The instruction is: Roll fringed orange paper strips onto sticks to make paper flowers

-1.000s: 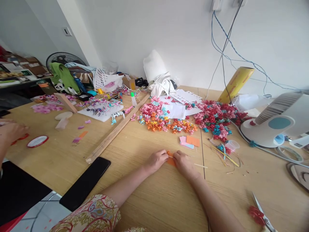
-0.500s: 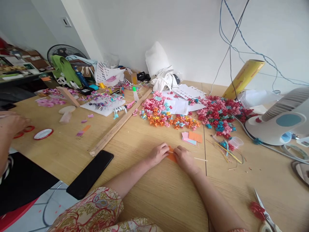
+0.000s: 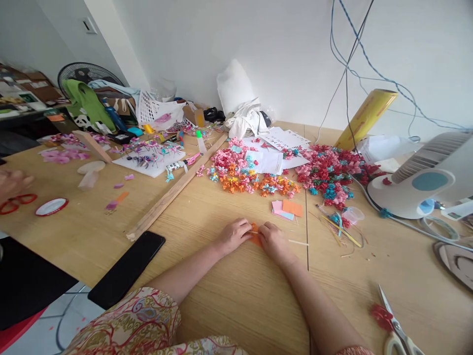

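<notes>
A small orange paper (image 3: 255,240) lies on the table between my hands, with a thin pale stick (image 3: 298,242) running across it and out beyond my right hand. With fingers curled, my left hand (image 3: 235,234) presses on the paper's left side. My right hand (image 3: 272,240) is closed at its right side, over the stick. My fingertips partly hide both. Just beyond are stacked slips of pink, blue and orange paper (image 3: 293,208).
Piles of small paper flowers (image 3: 236,170) lie ahead. A wooden bar (image 3: 177,192) and a black phone (image 3: 127,268) are left, scissors (image 3: 395,320) and a white fan (image 3: 424,182) right. Another person's hand (image 3: 15,183) is at far left, near red-handled scissors (image 3: 18,202).
The view has turned slightly right, so everything sits further left. My hands keep their hold on the orange paper. The other person's hand has moved left, showing more of the red-handled scissors.
</notes>
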